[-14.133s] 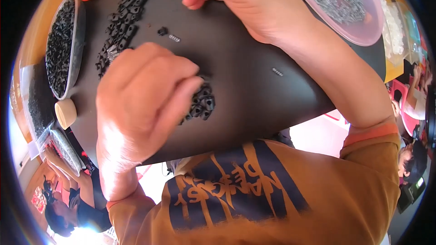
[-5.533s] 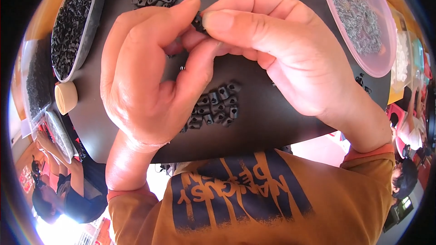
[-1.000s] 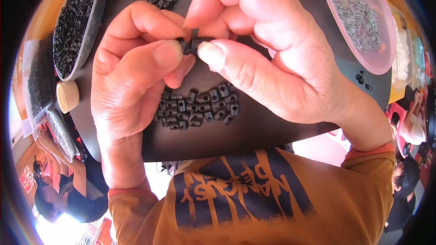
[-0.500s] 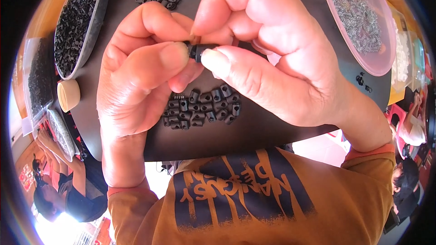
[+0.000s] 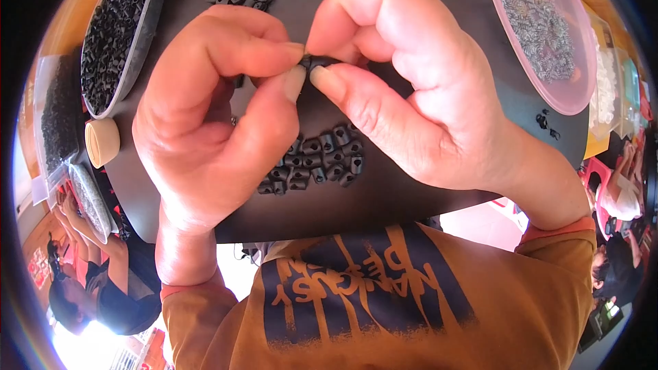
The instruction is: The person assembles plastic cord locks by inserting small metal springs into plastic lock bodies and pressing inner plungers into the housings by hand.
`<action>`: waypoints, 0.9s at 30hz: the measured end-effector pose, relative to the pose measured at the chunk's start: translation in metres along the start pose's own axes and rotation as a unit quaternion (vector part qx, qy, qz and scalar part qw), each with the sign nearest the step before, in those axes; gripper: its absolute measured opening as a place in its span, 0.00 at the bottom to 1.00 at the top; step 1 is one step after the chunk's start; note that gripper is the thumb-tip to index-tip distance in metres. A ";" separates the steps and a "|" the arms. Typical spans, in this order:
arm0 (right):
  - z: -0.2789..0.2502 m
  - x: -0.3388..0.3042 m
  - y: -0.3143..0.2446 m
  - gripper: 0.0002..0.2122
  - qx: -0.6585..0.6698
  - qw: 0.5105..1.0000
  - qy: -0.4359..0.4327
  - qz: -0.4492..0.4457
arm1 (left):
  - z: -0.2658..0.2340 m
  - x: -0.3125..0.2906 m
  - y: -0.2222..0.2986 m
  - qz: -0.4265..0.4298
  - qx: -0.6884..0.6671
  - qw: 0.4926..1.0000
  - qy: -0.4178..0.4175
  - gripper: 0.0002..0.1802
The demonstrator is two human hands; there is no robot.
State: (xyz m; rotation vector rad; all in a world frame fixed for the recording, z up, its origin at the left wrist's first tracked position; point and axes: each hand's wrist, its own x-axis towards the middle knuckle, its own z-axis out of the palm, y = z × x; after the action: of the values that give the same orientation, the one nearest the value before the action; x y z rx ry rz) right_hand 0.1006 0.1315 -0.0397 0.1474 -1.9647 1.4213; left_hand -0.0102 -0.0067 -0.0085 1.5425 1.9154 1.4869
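above the dark desk [image 5: 411, 192], both hands, left hand [image 5: 212, 123] and right hand [image 5: 404, 89], pinch one small black part [image 5: 317, 63]; best kept squarely aligned, pressed gently over the finished cluster [image 5: 317, 163].

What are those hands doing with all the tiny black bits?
A person's left hand and right hand pinch one small black plastic piece together between their fingertips, above a dark round tray. A cluster of matching black pieces lies on the tray below. A pink bowl of small metal springs sits at the right.
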 end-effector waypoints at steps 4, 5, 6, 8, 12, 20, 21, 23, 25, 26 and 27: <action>-0.008 0.003 -0.012 0.06 -0.022 0.990 -0.114 0.084 | -0.001 0.001 0.005 -0.085 -0.082 0.993 -0.006 0.06; -0.008 0.006 -0.014 0.06 -0.020 0.989 -0.116 0.084 | -0.002 0.002 0.008 -0.144 -0.124 0.982 -0.014 0.05; -0.008 0.008 -0.017 0.07 -0.031 0.990 -0.132 0.032 | -0.006 0.003 0.007 -0.156 -0.147 0.976 -0.030 0.05; -0.009 0.008 -0.018 0.09 -0.104 0.983 -0.146 -0.040 | -0.007 0.002 0.005 -0.158 -0.181 0.970 -0.038 0.05; -0.013 0.005 -0.015 0.09 -0.116 0.978 -0.170 0.027 | -0.001 0.002 0.006 -0.181 -0.179 0.967 -0.008 0.05; -0.009 0.002 -0.012 0.09 -0.004 0.993 -0.079 0.089 | 0.007 -0.005 0.012 -0.016 0.028 0.999 0.019 0.15; -0.011 0.003 -0.008 0.09 0.000 0.993 -0.074 0.090 | 0.008 -0.006 0.014 -0.015 0.029 0.999 0.017 0.15; -0.016 0.001 -0.009 0.08 0.009 0.994 -0.064 0.093 | 0.009 -0.007 0.015 0.005 0.093 0.996 0.008 0.19; -0.017 0.001 -0.008 0.08 0.016 0.993 -0.056 0.099 | 0.007 -0.005 0.013 0.008 0.093 0.996 -0.008 0.21; -0.017 0.000 -0.008 0.08 0.020 0.993 -0.052 0.102 | 0.006 -0.005 0.011 0.008 0.104 0.994 -0.010 0.21; -0.019 0.000 -0.007 0.08 0.024 0.993 -0.049 0.104 | 0.006 -0.004 0.010 0.007 0.116 0.993 -0.011 0.22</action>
State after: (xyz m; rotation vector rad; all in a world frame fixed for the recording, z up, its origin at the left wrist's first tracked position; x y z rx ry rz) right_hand 0.1129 0.1450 -0.0312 0.0345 -2.0757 1.6231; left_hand 0.0014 -0.0083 -0.0042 1.6624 2.1311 1.2836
